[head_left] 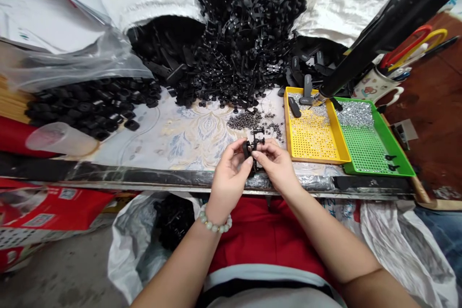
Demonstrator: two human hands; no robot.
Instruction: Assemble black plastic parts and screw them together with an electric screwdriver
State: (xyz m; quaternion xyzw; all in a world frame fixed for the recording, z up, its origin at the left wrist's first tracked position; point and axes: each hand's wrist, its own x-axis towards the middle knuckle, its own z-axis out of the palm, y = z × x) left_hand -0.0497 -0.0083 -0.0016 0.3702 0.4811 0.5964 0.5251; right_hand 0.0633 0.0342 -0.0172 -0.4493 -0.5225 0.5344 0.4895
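Close to the table's front edge, my left hand (231,166) pinches a flat black plastic piece (247,149) held on end. My right hand (275,163) grips a small black plastic part with short knobbed arms (258,140), right against that piece. Both meet between my fingertips; whether they are joined I cannot tell, since the fingers hide the contact. Just beyond my hands lies a scatter of tiny metal pieces (245,119). A large heap of similar black knobbed parts (231,62) spreads from a sack behind.
At right stand a yellow tray (348,158) and a green tray (411,166) with small silvery pieces. A black pole (364,43) slants above them. A mug (375,87) holds scissors and pens. At left are black caps (86,106) and a tipped plastic cup (61,138). An open sack (124,236) sits below.
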